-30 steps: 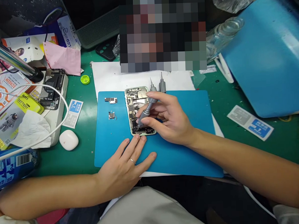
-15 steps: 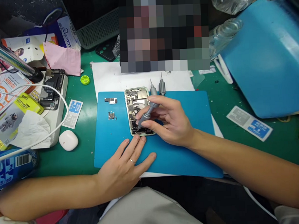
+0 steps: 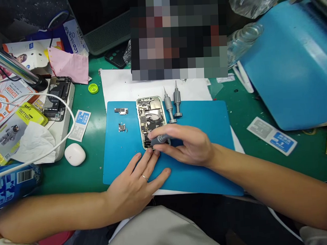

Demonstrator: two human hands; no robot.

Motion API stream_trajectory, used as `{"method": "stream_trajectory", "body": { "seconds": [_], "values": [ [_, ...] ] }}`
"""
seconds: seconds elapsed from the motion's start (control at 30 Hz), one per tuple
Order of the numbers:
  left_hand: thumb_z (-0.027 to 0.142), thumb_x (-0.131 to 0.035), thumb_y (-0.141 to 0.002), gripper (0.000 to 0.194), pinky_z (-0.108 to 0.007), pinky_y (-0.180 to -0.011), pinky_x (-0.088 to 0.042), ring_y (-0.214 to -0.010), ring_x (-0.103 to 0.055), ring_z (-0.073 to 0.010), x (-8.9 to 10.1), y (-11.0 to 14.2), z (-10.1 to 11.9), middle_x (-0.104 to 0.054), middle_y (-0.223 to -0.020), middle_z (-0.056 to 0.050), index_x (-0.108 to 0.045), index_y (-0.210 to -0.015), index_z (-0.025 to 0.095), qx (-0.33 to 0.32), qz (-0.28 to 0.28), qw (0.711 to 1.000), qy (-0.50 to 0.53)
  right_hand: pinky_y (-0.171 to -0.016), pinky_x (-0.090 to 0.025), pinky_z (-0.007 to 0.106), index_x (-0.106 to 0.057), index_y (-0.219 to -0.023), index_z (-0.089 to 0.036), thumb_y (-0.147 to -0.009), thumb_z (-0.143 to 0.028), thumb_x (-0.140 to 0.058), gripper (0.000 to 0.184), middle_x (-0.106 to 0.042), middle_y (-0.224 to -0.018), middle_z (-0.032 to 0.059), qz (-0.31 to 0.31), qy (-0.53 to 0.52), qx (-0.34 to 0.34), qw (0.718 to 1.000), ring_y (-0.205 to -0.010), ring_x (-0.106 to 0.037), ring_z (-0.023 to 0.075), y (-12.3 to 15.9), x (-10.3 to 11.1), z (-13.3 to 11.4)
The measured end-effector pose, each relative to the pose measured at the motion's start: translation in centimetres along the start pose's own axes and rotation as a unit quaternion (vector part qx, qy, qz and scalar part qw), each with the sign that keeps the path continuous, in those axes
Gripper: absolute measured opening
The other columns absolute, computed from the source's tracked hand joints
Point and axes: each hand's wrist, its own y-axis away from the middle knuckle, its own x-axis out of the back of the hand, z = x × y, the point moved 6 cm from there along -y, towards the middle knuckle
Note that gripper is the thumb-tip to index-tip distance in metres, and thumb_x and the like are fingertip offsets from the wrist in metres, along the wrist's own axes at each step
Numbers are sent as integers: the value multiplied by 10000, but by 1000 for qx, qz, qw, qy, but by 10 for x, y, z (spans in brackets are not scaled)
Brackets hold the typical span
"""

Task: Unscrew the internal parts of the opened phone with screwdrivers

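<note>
An opened phone (image 3: 153, 117), its inner parts exposed, lies on the blue mat (image 3: 203, 178). My right hand (image 3: 187, 143) grips a grey screwdriver (image 3: 161, 138) tilted low over the phone's bottom end; its tip is hidden. My left hand (image 3: 136, 182) lies with fingers spread, fingertips at the phone's lower edge. Two more screwdrivers, one (image 3: 168, 106) nearer the phone and another (image 3: 177, 100) beside it, lie with their tips away from me. Left of the phone are a small metal part (image 3: 121, 111) and a small circuit piece (image 3: 122, 127).
At left, a second opened phone (image 3: 58, 97) rests on a white box, near a white cable (image 3: 72, 116) and a white rounded case (image 3: 75, 154). A green cap (image 3: 93, 88) sits farther back. A glass jar (image 3: 243, 41) and a large blue sheet (image 3: 293, 68) are at right.
My right hand has tipped the screwdriver from a steeper slant to a lower one and shifted slightly down, uncovering more of the phone and the nearby screwdrivers. My left hand has stayed put.
</note>
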Motion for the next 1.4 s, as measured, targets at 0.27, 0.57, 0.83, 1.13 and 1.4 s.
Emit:
{"method": "stream_trajectory", "body": {
  "seconds": [0.27,0.57,0.83,1.13,1.4],
  "values": [
    [542,-679,-881,880,-486,-1203,-228,-1499,-323,-378,0,0,0,-379,-1570,-260,-297,-1563,139,1,1,1000,0,-718,-679,313,-569,-1151,-163,-877,-94,-688,307,-759,-986,138,-17,132,118,984,-885,-765,216,-9,3,-28],
    [516,-606,-936,781,-480,-1198,-218,-1514,-292,-378,-2,1,1,-354,-1581,-269,-301,-1552,145,3,9,1000,-2,-707,-657,287,-457,-1310,-140,-906,-58,-627,445,-741,-1010,128,16,114,79,990,-888,-745,169,-12,4,-26],
    [491,-604,-936,756,-485,-1193,-234,-1505,-309,-381,-2,1,1,-364,-1579,-261,-318,-1547,149,5,13,1000,2,-683,-642,292,-470,-1307,-176,-914,-68,-607,430,-731,-1028,123,3,109,64,992,-864,-734,173,-10,4,-24],
    [462,-553,-967,704,-488,-1182,-266,-1485,-351,-375,0,1,1,-400,-1558,-254,-320,-1549,139,4,20,1000,-5,-679,-648,309,-452,-1370,-186,-909,-105,-637,503,-736,-995,100,18,107,67,992,-876,-738,186,-9,5,-22],
    [446,-554,-968,699,-488,-1183,-270,-1489,-344,-377,1,0,0,-394,-1561,-258,-326,-1551,135,5,21,1000,-2,-692,-661,280,-466,-1374,-167,-896,-88,-639,514,-705,-1145,161,31,125,71,989,-879,-740,176,-9,8,-23]
  ]
}}
